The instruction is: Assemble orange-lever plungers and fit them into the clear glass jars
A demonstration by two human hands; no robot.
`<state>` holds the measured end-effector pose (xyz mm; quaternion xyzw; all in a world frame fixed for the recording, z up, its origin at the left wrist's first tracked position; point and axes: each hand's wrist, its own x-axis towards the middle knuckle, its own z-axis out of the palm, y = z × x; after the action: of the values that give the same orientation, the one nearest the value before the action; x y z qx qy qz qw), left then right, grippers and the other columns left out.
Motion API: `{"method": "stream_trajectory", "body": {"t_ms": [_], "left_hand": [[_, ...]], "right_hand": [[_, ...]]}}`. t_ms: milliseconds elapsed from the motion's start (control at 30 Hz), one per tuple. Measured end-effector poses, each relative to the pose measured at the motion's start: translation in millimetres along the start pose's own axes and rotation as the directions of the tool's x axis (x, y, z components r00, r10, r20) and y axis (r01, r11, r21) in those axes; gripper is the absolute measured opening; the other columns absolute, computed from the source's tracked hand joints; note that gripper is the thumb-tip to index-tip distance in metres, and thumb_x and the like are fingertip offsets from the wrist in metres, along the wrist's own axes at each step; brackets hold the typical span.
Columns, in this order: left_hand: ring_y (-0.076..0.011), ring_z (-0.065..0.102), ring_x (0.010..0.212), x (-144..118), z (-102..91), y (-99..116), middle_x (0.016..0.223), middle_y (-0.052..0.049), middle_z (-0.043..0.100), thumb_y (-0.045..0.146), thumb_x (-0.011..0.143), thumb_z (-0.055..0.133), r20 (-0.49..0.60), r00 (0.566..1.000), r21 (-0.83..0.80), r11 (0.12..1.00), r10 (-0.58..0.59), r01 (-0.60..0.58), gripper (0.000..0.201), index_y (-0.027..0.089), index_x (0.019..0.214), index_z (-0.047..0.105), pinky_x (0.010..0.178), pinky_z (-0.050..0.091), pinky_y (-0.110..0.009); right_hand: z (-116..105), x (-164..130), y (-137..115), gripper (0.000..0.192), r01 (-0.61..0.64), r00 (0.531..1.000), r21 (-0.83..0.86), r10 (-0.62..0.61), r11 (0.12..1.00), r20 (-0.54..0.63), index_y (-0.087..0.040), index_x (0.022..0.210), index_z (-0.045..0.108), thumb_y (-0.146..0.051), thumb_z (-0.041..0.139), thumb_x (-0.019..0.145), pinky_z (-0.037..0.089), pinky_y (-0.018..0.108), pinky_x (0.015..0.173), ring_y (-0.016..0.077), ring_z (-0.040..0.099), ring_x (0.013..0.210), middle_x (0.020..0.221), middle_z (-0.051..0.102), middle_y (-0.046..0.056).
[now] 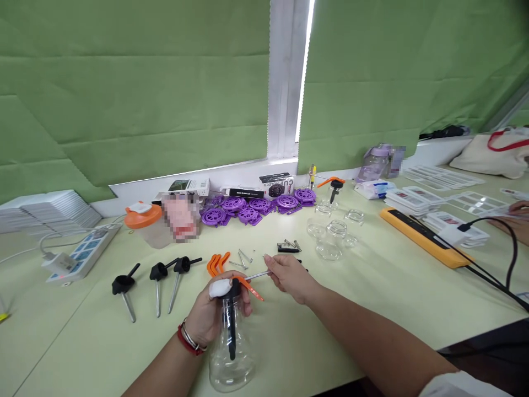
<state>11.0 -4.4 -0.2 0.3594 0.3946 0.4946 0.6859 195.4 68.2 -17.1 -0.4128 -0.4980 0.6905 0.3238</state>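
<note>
My left hand (212, 311) grips the neck of a clear glass bottle (231, 358) fitted with a black pump head (233, 292) and an orange lever (250, 286); one finger is wrapped in white. My right hand (289, 275) pinches the tip of the thin metal spout (258, 274) that sticks out of the pump head. Three loose black pump heads with metal tubes (155, 278) lie to the left. Spare orange levers (217, 263), metal pins (243, 258) and small springs (289, 246) lie just beyond my hands.
Clear glass jars (334, 234) and purple reels (256, 207) sit further back, near small boxes (275, 184). A power strip (82, 251) lies left, an orange bar (425, 237) with a black cable right. Another person's hand (516, 218) shows at the right edge.
</note>
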Motion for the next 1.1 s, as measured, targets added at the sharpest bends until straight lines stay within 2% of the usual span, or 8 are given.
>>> {"method": "stream_trajectory", "body": {"t_ms": [100,300,367,500,700,833,967,1100], "left_hand": [[-0.0225,0.061,0.059,1.9,-4.9,-0.2,0.067,-0.008,0.064,0.037,0.076,0.047,-0.045,0.999,0.002,1.0,0.031,-0.031,0.027,0.018,0.086,0.063,0.059,0.049,-0.039],[-0.0235,0.061,0.06,1.4,-4.3,-2.1,0.066,-0.009,0.065,0.033,0.075,0.051,-0.032,0.999,-0.072,0.997,0.024,-0.026,0.025,0.015,0.087,0.065,0.058,0.049,-0.037],[-0.0243,0.062,0.059,1.6,-3.5,-2.5,0.066,-0.01,0.066,0.031,0.076,0.052,-0.034,0.999,-0.101,0.995,0.019,-0.022,0.024,0.014,0.087,0.065,0.057,0.049,-0.037],[-0.0256,0.063,0.057,4.2,-4.6,-2.9,0.064,-0.011,0.066,0.028,0.078,0.051,-0.063,0.998,-0.162,0.987,0.005,-0.015,0.02,0.014,0.083,0.064,0.056,0.048,-0.037],[-0.0242,0.062,0.056,6.6,-6.3,-1.7,0.063,-0.01,0.065,0.026,0.077,0.051,-0.086,0.996,-0.221,0.975,-0.014,-0.005,0.019,0.014,0.08,0.064,0.054,0.048,-0.035],[-0.0243,0.062,0.054,7.6,-7.6,-0.5,0.062,-0.01,0.066,0.028,0.077,0.05,-0.089,0.996,-0.227,0.974,-0.023,0.002,0.021,0.013,0.079,0.064,0.055,0.048,-0.036],[-0.0233,0.061,0.053,8.8,-7.8,1.8,0.061,-0.01,0.066,0.03,0.077,0.05,-0.088,0.994,-0.249,0.967,-0.069,0.045,0.022,0.014,0.077,0.064,0.055,0.048,-0.035],[-0.0242,0.062,0.053,8.7,-8.3,2.4,0.061,-0.01,0.066,0.029,0.074,0.051,-0.087,0.995,-0.269,0.963,-0.052,0.026,0.018,0.015,0.078,0.063,0.055,0.048,-0.036]], "right_hand": [[-2.7,3.3,1.2,0.047,-0.06,0.998,0.002,0.06,0.998,-0.027,-0.02,0.056,0.04,-0.06,0.055,0.076,0.01,0.022,0.037,0.0043,0.018,0.034,0.037,0.027,-0.01],[-3.5,5.7,4.3,0.046,-0.041,0.999,0.144,0.039,0.989,0.016,-0.019,0.056,0.038,-0.055,0.063,0.071,0.017,0.022,0.039,0.0044,0.025,0.036,0.041,0.034,-0.009],[-3.9,5.7,5.0,0.042,-0.002,0.999,0.165,-0.004,0.986,0.038,-0.018,0.059,0.043,-0.05,0.066,0.071,0.022,0.021,0.042,0.0046,0.03,0.039,0.044,0.039,-0.008],[-6.4,7.6,4.5,0.028,0.106,0.991,0.136,-0.116,0.985,0.068,-0.016,0.075,0.054,-0.038,0.071,0.07,0.032,0.022,0.05,0.0056,0.039,0.045,0.051,0.047,-0.006],[-8.3,13.3,0.6,0.042,0.018,0.999,0.014,-0.017,1.0,-0.036,-0.015,0.066,0.053,-0.055,0.057,0.076,0.023,0.021,0.037,0.0055,0.032,0.035,0.044,0.045,-0.005],[-8.1,13.6,-2.7,0.034,0.094,0.995,0.039,-0.095,0.995,0.03,-0.015,0.077,0.057,-0.043,0.072,0.066,0.031,0.02,0.041,0.0061,0.041,0.042,0.052,0.051,-0.005],[-7.4,14.2,-2.6,0.037,0.02,0.998,-0.006,-0.02,1.0,0.052,-0.014,0.07,0.056,-0.05,0.063,0.073,0.025,0.02,0.037,0.0052,0.039,0.039,0.053,0.054,-0.002],[-7.9,15.7,-2.7,0.033,0.1,0.988,0.027,-0.102,0.995,0.113,-0.015,0.083,0.059,-0.04,0.073,0.066,0.032,0.02,0.041,0.0049,0.043,0.045,0.063,0.058,-0.003]]}}
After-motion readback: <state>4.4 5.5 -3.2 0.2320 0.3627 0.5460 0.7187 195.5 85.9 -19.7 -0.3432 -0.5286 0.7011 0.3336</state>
